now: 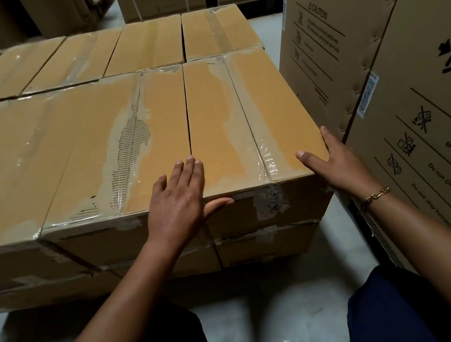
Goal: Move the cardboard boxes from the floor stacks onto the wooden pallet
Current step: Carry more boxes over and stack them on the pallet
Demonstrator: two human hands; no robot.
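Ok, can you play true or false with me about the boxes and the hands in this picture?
1. The left hand lies flat on the taped brown cardboard boxes. True.
2. The right hand holds a roll of tape. False: it rests on a box's near right corner and holds nothing.
3. A gold chain bracelet is on the right wrist. True.
4. The boxes sit in just one layer. False: a lower layer of boxes shows underneath.
5. The tall printed cardboard carton says "Do not clamp". True.
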